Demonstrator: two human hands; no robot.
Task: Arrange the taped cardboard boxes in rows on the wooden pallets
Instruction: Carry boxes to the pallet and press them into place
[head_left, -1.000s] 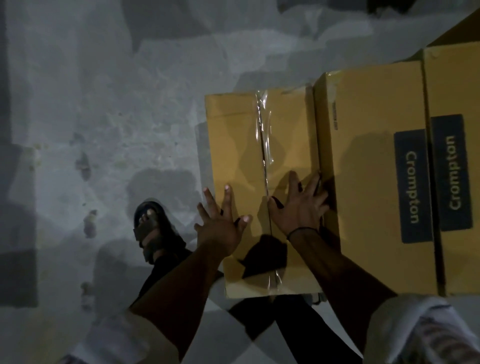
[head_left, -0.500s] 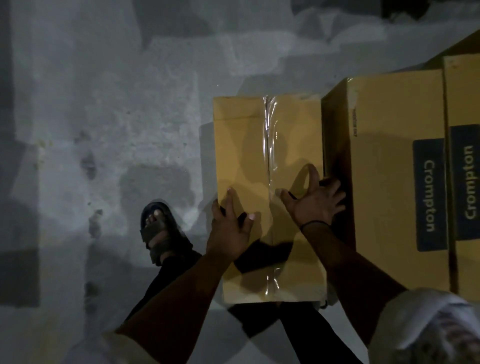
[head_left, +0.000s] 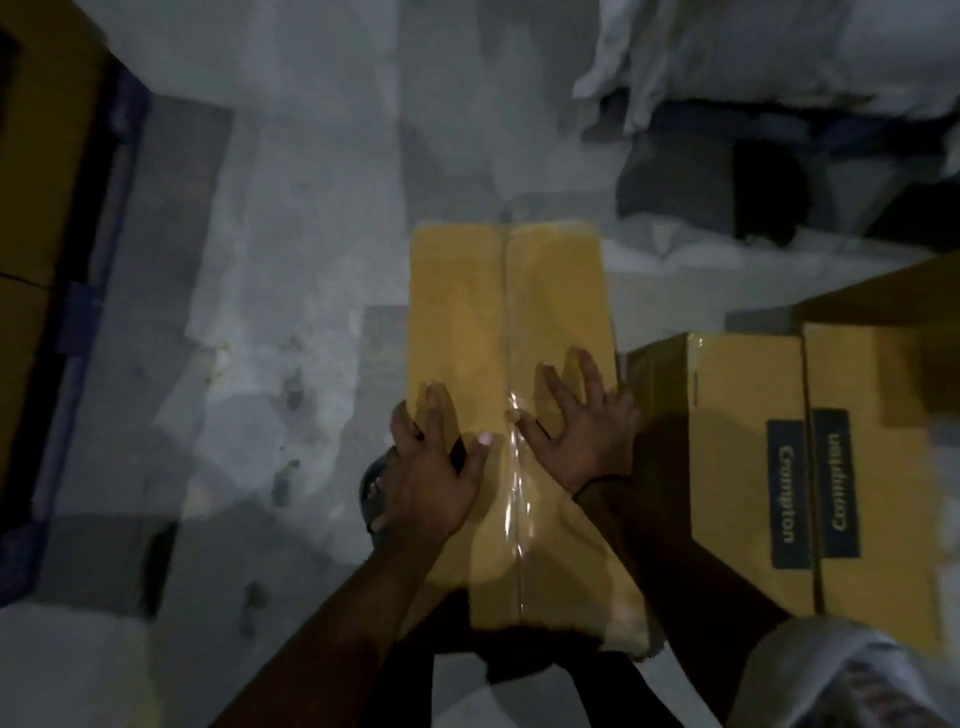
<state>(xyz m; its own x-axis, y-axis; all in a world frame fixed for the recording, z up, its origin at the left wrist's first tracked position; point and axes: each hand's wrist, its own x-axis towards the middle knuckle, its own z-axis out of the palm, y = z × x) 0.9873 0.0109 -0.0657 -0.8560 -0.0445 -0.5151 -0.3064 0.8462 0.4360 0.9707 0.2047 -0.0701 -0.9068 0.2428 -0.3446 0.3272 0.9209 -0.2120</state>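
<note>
Left of the Crompton boxes (head_left: 743, 467), just beside them, is the taped box (head_left: 545, 291). I rest my left hand (head_left: 431, 467) and right hand (head_left: 582, 431) flat on top, fingers spread, gripping nothing. My palms could slip, and the box might turn crooked.

floor (head_left: 311, 291): grey concrete, patchy, dark stains L of your taped box (head_left: 498, 322) | far L of box: blue frame (head_left: 78, 332) on floor w/ yellow cartons (head_left: 31, 156) on top | beyond box, to R: white sacks (head_left: 753, 52) | just R of box: 2 Crompton cartons (head_left: 748, 467), bases hidden
</note>
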